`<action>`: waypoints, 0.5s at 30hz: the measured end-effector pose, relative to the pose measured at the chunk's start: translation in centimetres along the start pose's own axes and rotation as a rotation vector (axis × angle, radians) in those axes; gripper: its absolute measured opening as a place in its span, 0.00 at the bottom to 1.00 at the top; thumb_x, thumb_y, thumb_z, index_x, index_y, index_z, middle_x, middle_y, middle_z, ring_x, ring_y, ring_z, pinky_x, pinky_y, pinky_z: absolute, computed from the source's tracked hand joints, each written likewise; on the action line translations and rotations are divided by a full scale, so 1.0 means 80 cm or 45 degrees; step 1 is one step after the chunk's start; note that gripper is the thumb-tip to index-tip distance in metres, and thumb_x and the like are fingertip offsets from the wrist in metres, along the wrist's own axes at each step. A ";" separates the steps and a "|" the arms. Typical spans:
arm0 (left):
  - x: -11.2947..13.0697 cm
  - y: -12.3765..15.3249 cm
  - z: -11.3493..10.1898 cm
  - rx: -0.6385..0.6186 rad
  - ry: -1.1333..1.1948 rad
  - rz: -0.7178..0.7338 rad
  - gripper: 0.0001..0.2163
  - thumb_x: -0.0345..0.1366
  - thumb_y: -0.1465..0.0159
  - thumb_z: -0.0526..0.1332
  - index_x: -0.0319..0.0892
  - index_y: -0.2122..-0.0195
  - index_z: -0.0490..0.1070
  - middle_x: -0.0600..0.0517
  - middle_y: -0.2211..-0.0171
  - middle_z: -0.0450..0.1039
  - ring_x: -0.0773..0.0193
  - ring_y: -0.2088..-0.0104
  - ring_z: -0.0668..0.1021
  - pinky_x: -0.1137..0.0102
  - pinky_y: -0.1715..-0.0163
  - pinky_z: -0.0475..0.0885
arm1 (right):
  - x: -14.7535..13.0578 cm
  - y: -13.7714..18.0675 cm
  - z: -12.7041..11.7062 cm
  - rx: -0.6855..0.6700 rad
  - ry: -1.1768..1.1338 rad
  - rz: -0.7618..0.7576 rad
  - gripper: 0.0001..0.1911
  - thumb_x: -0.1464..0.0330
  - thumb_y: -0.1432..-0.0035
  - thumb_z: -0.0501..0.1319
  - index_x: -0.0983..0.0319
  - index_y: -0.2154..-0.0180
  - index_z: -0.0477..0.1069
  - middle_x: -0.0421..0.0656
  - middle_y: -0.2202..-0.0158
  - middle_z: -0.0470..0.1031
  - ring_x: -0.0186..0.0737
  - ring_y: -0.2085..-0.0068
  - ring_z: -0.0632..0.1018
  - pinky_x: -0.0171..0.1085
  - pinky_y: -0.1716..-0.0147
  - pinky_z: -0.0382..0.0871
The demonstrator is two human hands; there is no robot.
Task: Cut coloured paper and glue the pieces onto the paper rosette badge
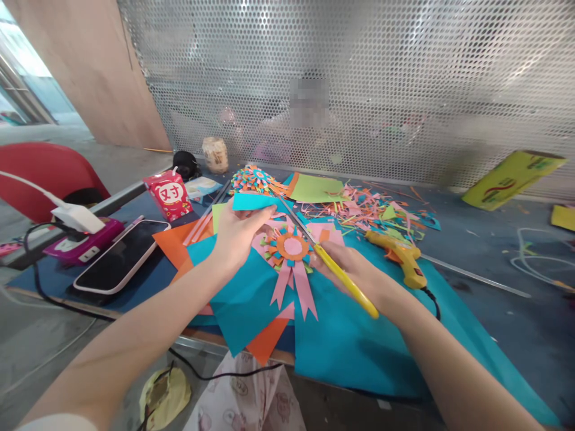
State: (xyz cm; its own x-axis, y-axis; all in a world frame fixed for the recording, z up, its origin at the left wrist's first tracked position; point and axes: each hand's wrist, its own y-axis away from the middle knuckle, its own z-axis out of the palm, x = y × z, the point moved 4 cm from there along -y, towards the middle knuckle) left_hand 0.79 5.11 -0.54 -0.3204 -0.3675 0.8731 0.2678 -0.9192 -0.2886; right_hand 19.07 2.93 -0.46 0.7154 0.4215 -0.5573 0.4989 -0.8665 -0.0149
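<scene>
My left hand (238,233) pinches a folded-looking piece of blue paper (251,202) between thumb and fingers. In my right hand (344,263) is a pair of scissors with yellow handles (345,278), its metal blades pointing up and left near the edge of that paper. Whether the blades touch the paper, I cannot tell. Between and below the hands lies a paper rosette (293,246) with a pink centre, orange, blue and green fringes and pink forked tails. It rests on sheets of blue paper (247,293). A second fringed paper flower (258,178) sits behind my left hand.
Paper scraps (363,209) heap up behind my right hand, beside a green sheet (317,188). A yellow glue gun (402,257) lies to the right. Leftward are a phone (121,257), a purple power strip (85,242) and a red packet (168,194). A perforated metal panel (359,78) stands behind.
</scene>
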 end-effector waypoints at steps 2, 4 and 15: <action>0.000 0.000 -0.001 0.004 -0.008 0.004 0.08 0.32 0.55 0.71 0.38 0.75 0.73 0.53 0.76 0.73 0.70 0.78 0.74 0.77 0.84 0.69 | 0.000 0.000 -0.001 0.005 0.006 0.003 0.23 0.48 0.43 0.45 0.59 0.77 0.54 0.39 0.78 0.61 0.33 0.76 0.64 0.35 0.78 0.55; -0.001 -0.001 -0.001 0.009 -0.011 0.002 0.08 0.32 0.55 0.71 0.38 0.75 0.73 0.53 0.76 0.73 0.70 0.78 0.74 0.77 0.84 0.69 | 0.000 0.000 0.000 -0.003 -0.004 0.009 0.21 0.49 0.43 0.45 0.59 0.76 0.54 0.39 0.77 0.62 0.33 0.76 0.64 0.35 0.77 0.56; -0.001 -0.001 -0.001 0.001 0.000 -0.007 0.10 0.33 0.55 0.71 0.38 0.72 0.73 0.52 0.74 0.74 0.69 0.76 0.74 0.77 0.83 0.68 | -0.001 0.000 -0.002 0.044 -0.101 -0.020 0.23 0.47 0.45 0.50 0.59 0.78 0.53 0.37 0.80 0.58 0.32 0.77 0.63 0.33 0.79 0.55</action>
State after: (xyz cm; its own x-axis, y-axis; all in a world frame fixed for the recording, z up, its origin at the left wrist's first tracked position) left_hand 0.72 5.23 -0.61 -0.3220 -0.3626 0.8746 0.2671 -0.9210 -0.2835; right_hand 19.09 2.97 -0.29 0.6661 0.4135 -0.6208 0.4912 -0.8695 -0.0521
